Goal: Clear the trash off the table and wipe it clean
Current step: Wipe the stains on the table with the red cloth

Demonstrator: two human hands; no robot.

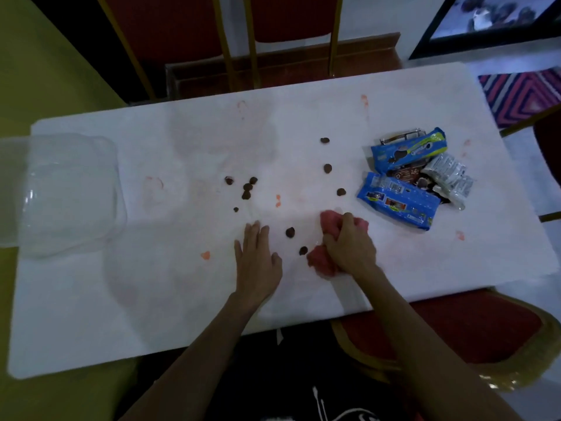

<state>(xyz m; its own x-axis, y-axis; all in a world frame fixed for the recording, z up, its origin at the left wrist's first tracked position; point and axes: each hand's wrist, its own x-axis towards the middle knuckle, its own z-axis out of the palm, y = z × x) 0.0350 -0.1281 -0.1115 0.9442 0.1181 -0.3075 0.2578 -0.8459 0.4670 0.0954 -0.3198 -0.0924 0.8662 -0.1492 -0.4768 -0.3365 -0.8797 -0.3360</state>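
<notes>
My right hand (349, 243) grips a crumpled pink cloth (329, 221) and presses it on the white table (151, 293). My left hand (258, 256) lies flat on the table with fingers together, holding nothing. Several dark brown crumbs are scattered ahead, the nearest crumb (290, 232) between my hands and a cluster of crumbs (247, 187) farther off. A pile of blue snack wrappers (400, 199) and a silver wrapper (450, 174) lies at the right. Orange smears (205, 255) dot the surface.
A clear plastic container (66, 192) sits at the table's left edge. Red chairs with gold frames stand behind the table (273, 34) and at the near right (455, 329). A striped rug (522, 92) lies on the floor at the far right.
</notes>
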